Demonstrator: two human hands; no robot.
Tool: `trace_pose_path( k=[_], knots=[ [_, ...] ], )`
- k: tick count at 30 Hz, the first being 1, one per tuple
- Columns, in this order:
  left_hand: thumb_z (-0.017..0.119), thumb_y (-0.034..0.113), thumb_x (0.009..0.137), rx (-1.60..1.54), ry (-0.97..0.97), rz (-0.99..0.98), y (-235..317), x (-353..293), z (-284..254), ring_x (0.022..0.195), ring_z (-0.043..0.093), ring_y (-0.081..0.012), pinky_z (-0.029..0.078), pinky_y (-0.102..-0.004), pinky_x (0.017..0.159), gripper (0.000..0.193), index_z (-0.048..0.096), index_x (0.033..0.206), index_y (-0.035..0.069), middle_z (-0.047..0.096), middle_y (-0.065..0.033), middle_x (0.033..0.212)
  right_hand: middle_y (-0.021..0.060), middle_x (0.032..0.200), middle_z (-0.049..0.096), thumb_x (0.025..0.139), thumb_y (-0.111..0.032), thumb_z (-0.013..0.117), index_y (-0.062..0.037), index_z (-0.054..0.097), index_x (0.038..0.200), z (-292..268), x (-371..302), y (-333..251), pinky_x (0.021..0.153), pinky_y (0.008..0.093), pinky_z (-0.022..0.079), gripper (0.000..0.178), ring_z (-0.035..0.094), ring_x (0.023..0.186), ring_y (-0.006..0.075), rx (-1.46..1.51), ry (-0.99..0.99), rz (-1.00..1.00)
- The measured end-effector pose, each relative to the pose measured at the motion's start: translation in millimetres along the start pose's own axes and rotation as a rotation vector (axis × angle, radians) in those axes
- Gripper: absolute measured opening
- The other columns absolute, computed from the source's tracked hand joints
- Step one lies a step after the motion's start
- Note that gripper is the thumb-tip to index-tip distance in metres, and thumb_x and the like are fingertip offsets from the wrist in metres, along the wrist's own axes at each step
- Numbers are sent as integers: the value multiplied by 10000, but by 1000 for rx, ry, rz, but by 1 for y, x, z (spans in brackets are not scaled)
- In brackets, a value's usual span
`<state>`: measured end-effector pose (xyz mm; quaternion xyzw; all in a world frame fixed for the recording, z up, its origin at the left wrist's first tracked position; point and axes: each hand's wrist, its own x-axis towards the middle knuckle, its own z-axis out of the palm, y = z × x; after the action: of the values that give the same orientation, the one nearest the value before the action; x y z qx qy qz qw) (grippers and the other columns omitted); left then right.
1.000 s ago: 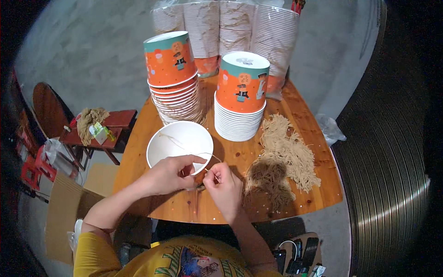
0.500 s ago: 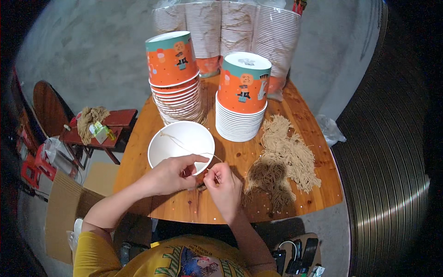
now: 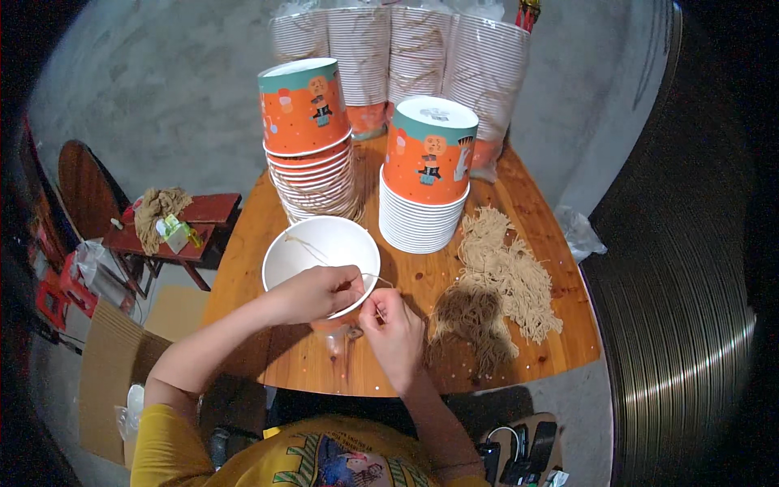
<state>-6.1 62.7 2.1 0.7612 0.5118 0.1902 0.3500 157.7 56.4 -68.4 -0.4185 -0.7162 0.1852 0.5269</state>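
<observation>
An open paper bucket, white inside and orange outside, stands near the front of the wooden table. A thin beige string lies inside it, runs under my left hand and loops out over the rim on the right. My left hand reaches over the bucket's near rim with thumb and fingers pinched together on the string; its fingertips are partly hidden. Just outside the rim, my right hand pinches the string near the bucket's right side. A loose heap of beige strings lies to the right.
Behind the bucket stand two stacks of upturned orange buckets, the left stack with strings hanging and the right stack plain. Bagged bucket stacks line the back. A cardboard box and a red bench are at left.
My left thumb and fingers have come together and curled in over the rim. The string's loop near my right hand has shifted. My right hand has barely moved.
</observation>
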Motion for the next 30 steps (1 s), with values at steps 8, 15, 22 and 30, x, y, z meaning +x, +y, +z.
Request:
trace_pose_path(
  k=[8, 15, 22, 30],
  knots=[
    [505, 160, 881, -464, 189, -42, 2, 1, -6, 704, 549, -114, 461, -246, 648, 115, 511, 893, 46, 618, -45, 842, 40, 717, 588, 850, -26, 609, -28, 560, 917, -17, 1, 15, 537, 238, 466, 82, 553, 618, 76, 413, -155, 217],
    [568, 85, 892, -795, 51, -52, -3, 10, 2, 767, 552, -94, 459, -223, 716, 136, 525, 987, -1, 583, -24, 835, 64, 739, 548, 784, 31, 619, -33, 561, 909, -46, 26, 13, 532, 246, 438, 151, 538, 590, 146, 23, -245, -299],
    [569, 81, 888, -584, 27, -2, -5, 10, 6, 801, 533, -81, 443, -228, 749, 132, 572, 995, 6, 588, -16, 865, 52, 707, 507, 766, 19, 643, -33, 560, 877, -50, 53, 13, 537, 257, 411, 149, 500, 560, 138, 219, -399, -354],
    [603, 162, 875, -408, 57, 30, 1, 14, 13, 763, 517, -60, 439, -224, 707, 173, 609, 931, -2, 598, -9, 818, 1, 697, 534, 791, -19, 650, -32, 567, 856, -38, 62, 8, 535, 210, 401, 106, 479, 610, 42, 348, -429, -24]
  ],
)
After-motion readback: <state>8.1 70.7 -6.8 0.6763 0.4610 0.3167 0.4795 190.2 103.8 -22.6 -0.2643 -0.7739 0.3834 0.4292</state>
